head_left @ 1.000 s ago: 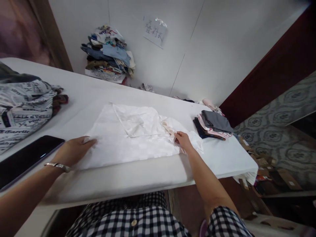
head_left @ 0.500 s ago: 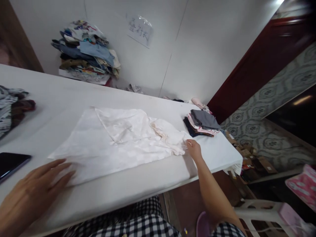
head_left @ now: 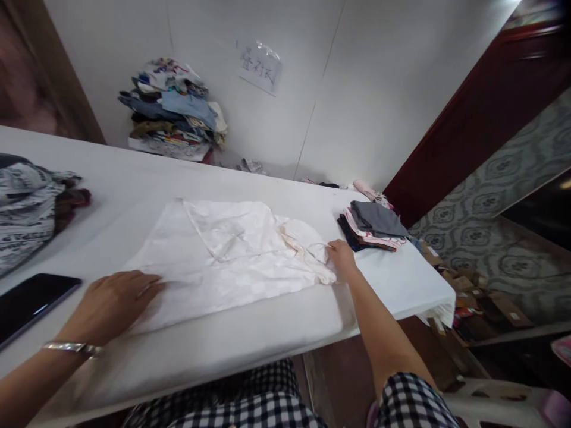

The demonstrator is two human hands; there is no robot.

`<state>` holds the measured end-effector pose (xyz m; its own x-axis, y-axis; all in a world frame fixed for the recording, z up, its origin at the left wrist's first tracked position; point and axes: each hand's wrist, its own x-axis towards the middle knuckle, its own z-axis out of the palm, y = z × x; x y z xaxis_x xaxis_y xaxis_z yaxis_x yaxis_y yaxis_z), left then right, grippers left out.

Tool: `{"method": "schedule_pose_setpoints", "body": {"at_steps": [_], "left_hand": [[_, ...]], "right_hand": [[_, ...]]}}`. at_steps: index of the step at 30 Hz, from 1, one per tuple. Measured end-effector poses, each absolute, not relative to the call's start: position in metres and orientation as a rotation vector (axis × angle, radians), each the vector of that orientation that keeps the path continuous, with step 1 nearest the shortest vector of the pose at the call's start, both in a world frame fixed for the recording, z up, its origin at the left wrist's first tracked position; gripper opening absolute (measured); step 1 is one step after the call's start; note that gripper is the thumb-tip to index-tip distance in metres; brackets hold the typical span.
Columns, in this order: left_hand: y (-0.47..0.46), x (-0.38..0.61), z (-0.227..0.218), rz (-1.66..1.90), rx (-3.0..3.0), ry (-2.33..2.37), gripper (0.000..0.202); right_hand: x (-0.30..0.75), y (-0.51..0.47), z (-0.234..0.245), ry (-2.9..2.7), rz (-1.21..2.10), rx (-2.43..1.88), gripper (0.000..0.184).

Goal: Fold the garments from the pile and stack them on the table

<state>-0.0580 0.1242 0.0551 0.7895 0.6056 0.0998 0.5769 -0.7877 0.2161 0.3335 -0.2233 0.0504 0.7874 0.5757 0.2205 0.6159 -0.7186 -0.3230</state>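
A thin white shirt (head_left: 250,279) lies spread sideways on the white-covered table, one side folded over its middle and its collar end to the right. My left hand (head_left: 118,300), a silver bracelet at its wrist, is closed on the shirt's left end, fingertips pinching the cloth. At the collar end my right hand (head_left: 342,260) has its fingers closed on the fabric edge, lifting a bit of it. The fingertips of both hands are partly hidden.
A dark phone (head_left: 38,300) lies left of my left hand, with a patterned black-and-white garment (head_left: 29,205) behind it. Folded clothes (head_left: 377,220) are stacked at the right end. A tall clothes pile (head_left: 176,113) stands against the wall, beside a handwritten sign (head_left: 259,68).
My left hand has moved right and closed from spread fingers onto the shirt's left end. My right hand has shifted slightly left and up along the collar end. The view has turned a little left.
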Motion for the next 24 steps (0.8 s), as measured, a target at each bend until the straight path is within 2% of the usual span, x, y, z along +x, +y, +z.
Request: {"method": "schedule_pose_setpoints", "body": {"at_steps": [3,7,12,15,18,21,24], "left_hand": [[0.130,-0.054,0.067,0.182,2.815,0.933,0.056],[0.134,-0.024,0.089,0.333,2.739,0.895,0.055],[0.127,0.059,0.100,0.358,2.813,0.744,0.053],[0.124,0.107,0.094,0.235,2.909,0.728,0.058],[0.125,0.132,0.084,0.118,2.920,0.771,0.052],[0.131,0.134,0.079,0.019,2.891,0.870,0.036],[0.143,0.123,0.080,0.016,2.833,0.989,0.034]], "right_hand": [[0.335,-0.225,0.055,-0.880,-0.219,-2.400,0.022],[0.321,-0.231,0.052,-0.662,-0.231,-1.938,0.025],[0.291,-0.245,0.042,-0.537,-0.112,-1.642,0.006],[0.277,-0.253,0.046,-0.705,0.163,-1.709,0.007],[0.271,-0.257,0.058,-0.903,0.436,-1.945,0.026],[0.278,-0.248,0.074,-0.970,0.242,-2.125,0.043],[0.301,-0.218,0.089,-1.007,0.008,-2.143,0.040]]}}
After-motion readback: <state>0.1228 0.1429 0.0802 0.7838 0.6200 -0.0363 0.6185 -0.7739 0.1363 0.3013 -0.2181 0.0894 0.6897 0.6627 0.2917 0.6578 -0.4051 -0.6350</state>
